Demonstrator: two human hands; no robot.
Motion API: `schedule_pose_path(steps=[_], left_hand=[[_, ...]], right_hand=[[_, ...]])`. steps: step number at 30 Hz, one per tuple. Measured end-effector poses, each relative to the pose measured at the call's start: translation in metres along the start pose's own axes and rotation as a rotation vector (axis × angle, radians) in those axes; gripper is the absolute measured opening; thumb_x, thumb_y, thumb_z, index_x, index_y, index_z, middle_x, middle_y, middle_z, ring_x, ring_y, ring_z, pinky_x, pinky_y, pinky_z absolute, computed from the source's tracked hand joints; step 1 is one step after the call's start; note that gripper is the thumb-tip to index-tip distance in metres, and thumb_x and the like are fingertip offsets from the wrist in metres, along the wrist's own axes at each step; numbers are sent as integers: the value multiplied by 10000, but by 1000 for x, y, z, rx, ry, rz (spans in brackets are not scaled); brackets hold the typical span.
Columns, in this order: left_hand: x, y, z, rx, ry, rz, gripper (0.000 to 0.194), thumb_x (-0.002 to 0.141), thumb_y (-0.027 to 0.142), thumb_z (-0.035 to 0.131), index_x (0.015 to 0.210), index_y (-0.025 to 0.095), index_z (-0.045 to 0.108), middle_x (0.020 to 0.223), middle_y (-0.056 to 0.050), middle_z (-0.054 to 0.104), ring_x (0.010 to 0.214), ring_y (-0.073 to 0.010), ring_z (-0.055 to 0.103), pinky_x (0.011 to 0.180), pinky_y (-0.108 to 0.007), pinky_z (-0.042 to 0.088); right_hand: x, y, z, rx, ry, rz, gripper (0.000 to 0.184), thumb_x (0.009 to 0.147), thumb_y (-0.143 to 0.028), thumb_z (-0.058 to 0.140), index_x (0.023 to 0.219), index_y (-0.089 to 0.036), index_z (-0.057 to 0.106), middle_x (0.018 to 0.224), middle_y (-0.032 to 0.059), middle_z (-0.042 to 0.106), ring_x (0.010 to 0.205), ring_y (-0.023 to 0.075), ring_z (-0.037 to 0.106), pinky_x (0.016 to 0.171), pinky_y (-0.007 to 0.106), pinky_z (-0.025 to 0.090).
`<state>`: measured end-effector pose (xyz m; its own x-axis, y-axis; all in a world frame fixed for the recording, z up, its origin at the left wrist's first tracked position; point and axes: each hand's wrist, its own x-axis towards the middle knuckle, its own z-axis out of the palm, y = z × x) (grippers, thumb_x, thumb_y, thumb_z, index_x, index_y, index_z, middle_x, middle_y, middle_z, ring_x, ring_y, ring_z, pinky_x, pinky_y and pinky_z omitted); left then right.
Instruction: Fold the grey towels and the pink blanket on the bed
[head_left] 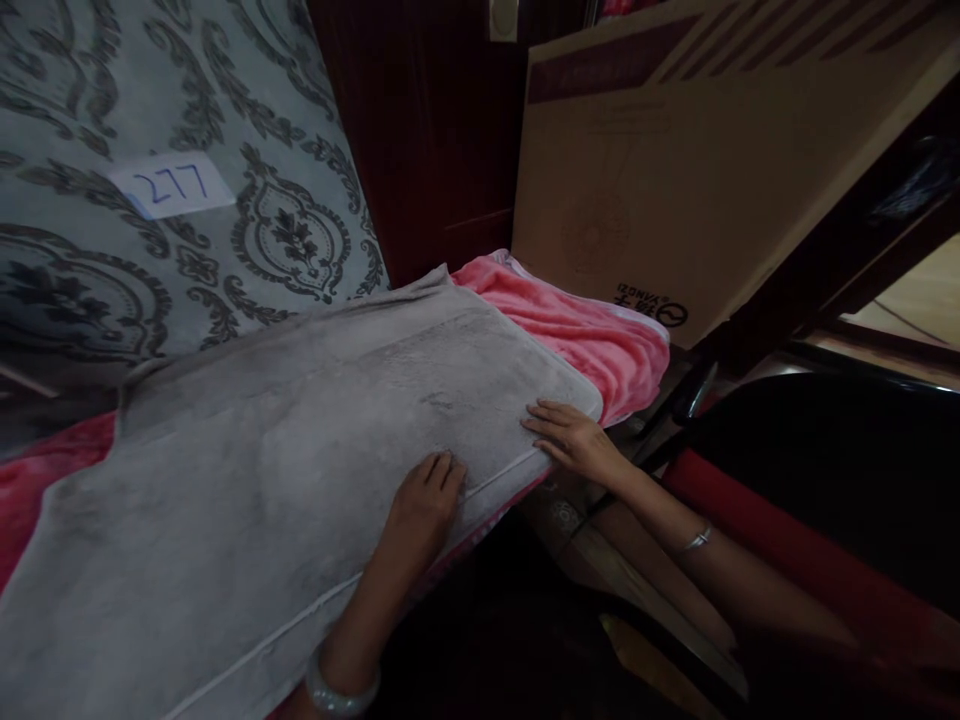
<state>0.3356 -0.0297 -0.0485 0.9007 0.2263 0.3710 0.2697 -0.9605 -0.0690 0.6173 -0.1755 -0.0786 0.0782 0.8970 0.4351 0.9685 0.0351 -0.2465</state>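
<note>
A grey plush cover [322,440] with a piped seam along its near edge lies spread out in front of me, running from the lower left to the middle. My left hand [427,500] rests on it by the seam, its fingers side by side and slightly bent. Farther right, my right hand [574,435] lies flat near the cover's right corner, fingers apart and touching the surface. A pink plush blanket [570,330] with a pale edge sticks out from under the cover's far right end. More pinkish-red cloth [56,475] shows at the left.
A large cardboard box [660,180] leans behind the blanket, beside a dark red wooden panel [420,130]. On the patterned wall [285,220] is a paper marked 277 [172,185]. A black chair [832,470] with a red part stands at right.
</note>
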Motion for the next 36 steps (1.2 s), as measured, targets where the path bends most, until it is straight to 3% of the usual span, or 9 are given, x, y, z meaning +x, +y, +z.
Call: schedule_pose_path(steps=[6,12,17,25,29,36], left_hand=[[1,3,-7,8,-58,14,348,925,172,532,1264,159,610,1334,-152,641,1239,-291,596,1011,-448,535],[-5,1,-3,-20,-31,10,408,918,190,561,1324,160,593,1379,-147,625,1282,-302,579,1059,-456,511],[-7,-2,9,-7,11,-34,351,968,114,460,1253,176,656,1316,-128,676,1259,-269,613,1046,-431,522],[-12,-7,12,-20,84,-20,472,889,-31,412,1190,199,693,1235,-90,720,1193,-224,644,1020,-401,520],[-13,-5,11,27,114,38,425,898,-18,431,1144,189,708,1188,-101,737,1162,-239,646,942,-392,524],[-17,-3,15,68,124,35,336,924,28,468,1076,200,713,1184,-99,732,1060,-248,643,883,-401,535]], right_hand=[[-1,-2,9,-50,67,-12,441,1007,-149,367,1341,-212,649,1364,100,650,1351,238,534,1101,479,490],[1,7,12,78,160,15,393,1018,-176,361,1181,-223,715,1231,77,725,1265,203,611,1060,425,529],[2,8,15,111,185,31,364,1019,-212,378,1116,-233,727,1170,83,745,1222,216,642,1030,446,552],[-3,10,17,-13,172,41,481,956,-107,392,1314,-265,672,1301,71,691,1270,224,607,1077,491,513],[-7,13,22,-61,222,17,478,951,-71,407,1267,-274,703,1247,53,720,1250,213,623,1056,460,529],[-11,18,20,-89,271,24,359,1011,-185,420,1185,-252,726,1206,82,734,1191,216,654,1031,451,540]])
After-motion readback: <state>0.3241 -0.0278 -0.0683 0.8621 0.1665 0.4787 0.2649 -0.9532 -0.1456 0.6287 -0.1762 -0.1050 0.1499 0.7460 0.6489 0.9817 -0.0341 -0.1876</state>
